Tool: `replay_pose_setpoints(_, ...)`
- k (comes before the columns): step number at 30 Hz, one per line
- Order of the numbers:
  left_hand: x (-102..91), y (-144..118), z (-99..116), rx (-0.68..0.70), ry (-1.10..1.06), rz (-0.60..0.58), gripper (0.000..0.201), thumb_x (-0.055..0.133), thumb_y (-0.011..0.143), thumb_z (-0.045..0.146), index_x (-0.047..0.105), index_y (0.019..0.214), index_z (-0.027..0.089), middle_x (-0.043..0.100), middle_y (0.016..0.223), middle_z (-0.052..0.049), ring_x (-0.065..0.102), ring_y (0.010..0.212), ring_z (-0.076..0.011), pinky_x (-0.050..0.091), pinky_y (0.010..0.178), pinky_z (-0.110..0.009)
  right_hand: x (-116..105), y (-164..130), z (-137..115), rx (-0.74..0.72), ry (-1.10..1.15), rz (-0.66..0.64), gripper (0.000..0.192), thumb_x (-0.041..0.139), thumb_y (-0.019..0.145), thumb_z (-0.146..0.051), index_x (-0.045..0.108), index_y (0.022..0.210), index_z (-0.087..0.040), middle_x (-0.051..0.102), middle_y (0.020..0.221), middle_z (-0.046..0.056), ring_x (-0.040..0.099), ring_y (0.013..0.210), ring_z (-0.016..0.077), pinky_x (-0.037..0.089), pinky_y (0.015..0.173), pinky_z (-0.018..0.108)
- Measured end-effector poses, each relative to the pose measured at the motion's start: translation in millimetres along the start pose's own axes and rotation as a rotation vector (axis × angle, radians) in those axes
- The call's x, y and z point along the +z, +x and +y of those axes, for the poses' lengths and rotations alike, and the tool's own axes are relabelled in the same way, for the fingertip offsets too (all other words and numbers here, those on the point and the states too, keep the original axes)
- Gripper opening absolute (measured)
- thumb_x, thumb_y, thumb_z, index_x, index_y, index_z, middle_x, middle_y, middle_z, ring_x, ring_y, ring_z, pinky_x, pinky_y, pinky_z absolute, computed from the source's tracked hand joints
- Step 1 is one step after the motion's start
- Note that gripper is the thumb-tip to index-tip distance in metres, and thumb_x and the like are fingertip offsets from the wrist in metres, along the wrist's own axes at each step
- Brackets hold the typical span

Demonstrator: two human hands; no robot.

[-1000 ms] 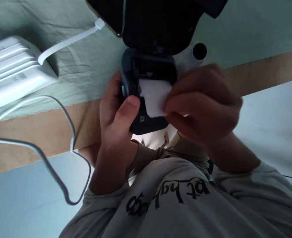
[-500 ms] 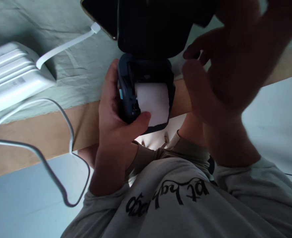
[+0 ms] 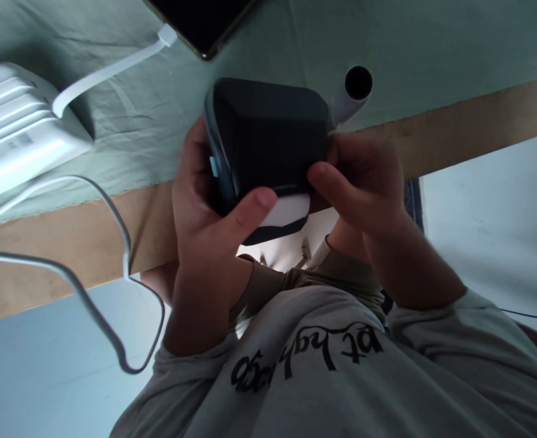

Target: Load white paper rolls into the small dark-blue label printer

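A dark portable printer (image 3: 268, 137) is held between both my hands above the table's front edge. Its lid is down, and a strip of white paper (image 3: 287, 211) sticks out below the lid on the near side. My left hand (image 3: 214, 207) wraps the printer's left side, thumb lying across the near edge by the paper. With its thumb on the lid's near right corner, my right hand (image 3: 362, 176) grips the other side; its fingers are partly hidden. Just beyond that hand, a white tube (image 3: 345, 104) with a dark round end lies on the cloth.
A phone (image 3: 200, 21) lies at the far edge of view. On the left, a white power strip or charger block (image 3: 26, 131) has a white cable (image 3: 113, 70) running toward the phone. A looped grey cable (image 3: 99, 328) hangs over the wooden table edge (image 3: 150, 225).
The printer's lid has come down over the white paper roll. My right hand has moved in from the right onto the printer, and the white tube now shows.
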State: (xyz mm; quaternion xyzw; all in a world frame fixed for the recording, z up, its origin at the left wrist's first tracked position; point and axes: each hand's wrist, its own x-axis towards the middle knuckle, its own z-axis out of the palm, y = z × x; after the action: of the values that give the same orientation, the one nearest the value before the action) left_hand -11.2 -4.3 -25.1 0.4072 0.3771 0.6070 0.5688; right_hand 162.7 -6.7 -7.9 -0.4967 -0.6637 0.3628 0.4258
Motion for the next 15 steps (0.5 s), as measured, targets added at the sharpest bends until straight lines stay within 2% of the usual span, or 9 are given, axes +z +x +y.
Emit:
replay_pose_setpoints(3, 4.2, -1, 3, 0.026, 0.003, 0.013, 0.046, 0.078, 0.068, 0.035, 0.067, 0.109, 0.019, 0.066, 0.093, -0.003, 0.061, 0.086, -0.0179, 0.049, 0.074, -0.030, -1, 5, -3, 0.078, 0.014, -0.045, 0.061, 0.056, 0.084, -0.065, 0.033, 0.057, -0.016, 0.034, 0.049, -0.006, 0.032, 0.045, 0.0005, 0.024, 0.041, 0.017)
replay_pose_setpoints(7, 4.9, 0, 4, -0.045, -0.039, -0.052, 0.051, 0.077, 0.069, 0.027, 0.063, 0.117, 0.017, 0.066, 0.103, -0.004, 0.060, 0.094, -0.0167, 0.048, 0.081, -0.028, -5, 8, -10, 0.183, 0.075, -0.100, 0.056, 0.063, 0.084, -0.055, 0.033, 0.057, -0.016, 0.035, 0.050, -0.006, 0.031, 0.047, -0.0006, 0.022, 0.043, 0.017)
replay_pose_setpoints(10, 3.4, 2, -1, 0.041, -0.077, -0.024, 0.055, 0.079, 0.065, 0.031, 0.064, 0.116, 0.016, 0.068, 0.100, -0.004, 0.060, 0.090, -0.0164, 0.048, 0.079, -0.028, -5, 9, -12, 0.206, 0.086, -0.105, 0.051, 0.066, 0.084, -0.044, 0.033, 0.057, -0.016, 0.033, 0.050, -0.006, 0.030, 0.047, -0.0008, 0.022, 0.043, 0.016)
replay_pose_setpoints(15, 2.9, 4, -6, 0.032, -0.056, -0.025, 0.050, 0.078, 0.067, 0.034, 0.065, 0.113, 0.019, 0.066, 0.096, -0.002, 0.060, 0.086, -0.0153, 0.049, 0.074, -0.027, -3, 9, -9, 0.187, 0.087, -0.101, 0.048, 0.064, 0.085, -0.042, 0.034, 0.058, -0.016, 0.034, 0.052, -0.006, 0.032, 0.051, 0.0005, 0.023, 0.045, 0.016)
